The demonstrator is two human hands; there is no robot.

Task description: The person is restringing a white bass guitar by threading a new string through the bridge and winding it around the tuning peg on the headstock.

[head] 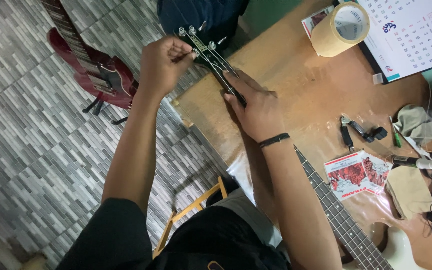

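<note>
My fingers are pinched together on a tuning peg at the black headstock [203, 47]: that is my left hand [163, 65], closed on the peg at the headstock's near side. My right hand [256, 107] lies flat over the top of the neck just below the headstock, fingers together and pressing down on the strings, thumb tucked along the side; a dark band sits at that wrist.

The instrument is a bass guitar with a dark fretboard [338, 215], pale strings and a cream body [401, 247] at the bench's near right corner. It lies slantwise on the bench [296, 80], the neck running toward the far left corner, and the headstock sticks out past that corner over the tiled floor [26, 125]. Silver pegs stand along the headstock's edge.

To the right of the neck the brown top is bare for a stretch. Further right lie black pliers [358, 131], a red-and-white packet [356, 174] and folded cloths [408, 191]. A roll of tape [338, 30] and a calendar [411, 35] sit along the far edge. Off the bench's left edge a red guitar [93, 70] stands on the floor, well apart from my left hand.
</note>
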